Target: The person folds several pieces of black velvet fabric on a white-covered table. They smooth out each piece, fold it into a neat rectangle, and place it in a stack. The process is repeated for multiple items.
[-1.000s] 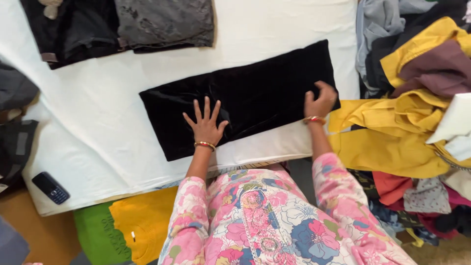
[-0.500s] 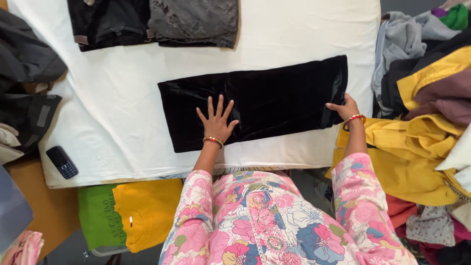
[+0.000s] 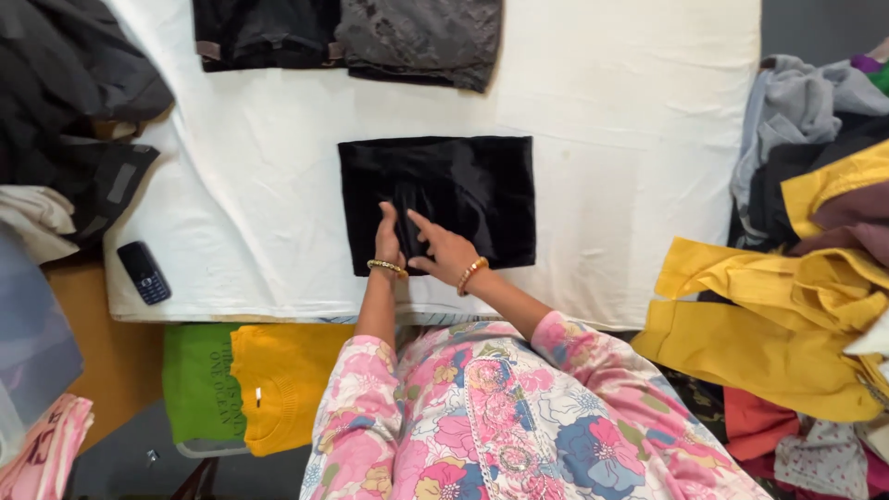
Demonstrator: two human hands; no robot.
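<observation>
A white sheet [image 3: 630, 185] covers the table. In the middle lies a black velvet cloth [image 3: 463, 185], folded into a neat, flat block. Both hands rest on its near edge: the left hand [image 3: 387, 243] lies flat and the right hand [image 3: 443, 252] points a finger, so neither grip holds anything. It may need one more fold. Two folded dark clothes [image 3: 352, 37] wait at the far edge, cut off at the top. A big messy pile [image 3: 815, 278] is not yet folded.

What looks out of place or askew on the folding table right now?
The mobile phone lies at the white sheet's left edge, among laundry. The black velvet cloth is folded square under the left hand and right hand; nothing is spilled or damaged.
</observation>
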